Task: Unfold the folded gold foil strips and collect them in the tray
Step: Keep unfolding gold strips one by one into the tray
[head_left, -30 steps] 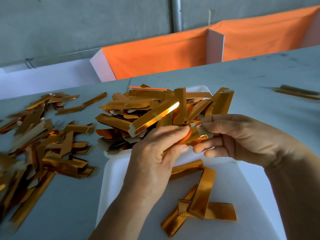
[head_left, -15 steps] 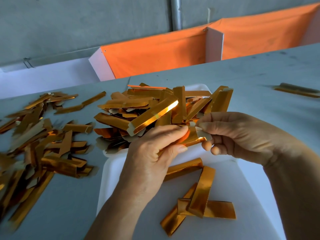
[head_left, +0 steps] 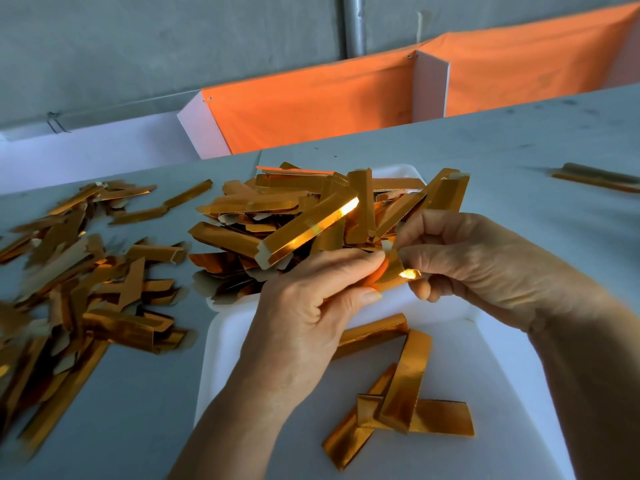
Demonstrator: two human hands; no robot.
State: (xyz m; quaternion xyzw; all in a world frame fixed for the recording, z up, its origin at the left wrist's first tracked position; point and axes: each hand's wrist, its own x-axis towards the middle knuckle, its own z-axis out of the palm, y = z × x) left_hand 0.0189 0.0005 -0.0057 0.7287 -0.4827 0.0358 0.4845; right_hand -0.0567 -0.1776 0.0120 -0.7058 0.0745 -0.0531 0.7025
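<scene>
Right above the far edge of the near white tray [head_left: 242, 341], both hands meet on one folded gold foil strip [head_left: 391, 271]. The left hand [head_left: 311, 306] has its grip closed on the strip, thumb below and fingers curled over the top; the right hand [head_left: 478, 265] pinches the strip's other end between thumb and forefinger, with the other fingers curled beneath. The strip's long axis runs roughly left to right between the two hands, tilted a little, and a bright glint shows on its mirror-like face next to the right fingertips. How far it is opened cannot be told, since the fingers cover most of it.

Inside the near tray lie a few flat strips [head_left: 408, 400], glossy and creased, crossed over one another; one points away from the person, one lies sideways, one runs diagonally. Another strip [head_left: 370, 336] lies in the tray just below the left hand, slanting up to the right.

Beyond the near tray stands a heaped pile of folded strips [head_left: 294, 216], stiff card with gold foil outside and pale backing at the notched ends, pointing every way; a white rim [head_left: 401, 169] shows behind it. Left of the near tray, a loose scatter of strips [head_left: 86, 271] covers the grey surface [head_left: 519, 150]. Far right of the tray lies a lone pair of strips [head_left: 595, 178]. Behind the surface hangs orange cloth [head_left: 311, 105].
</scene>
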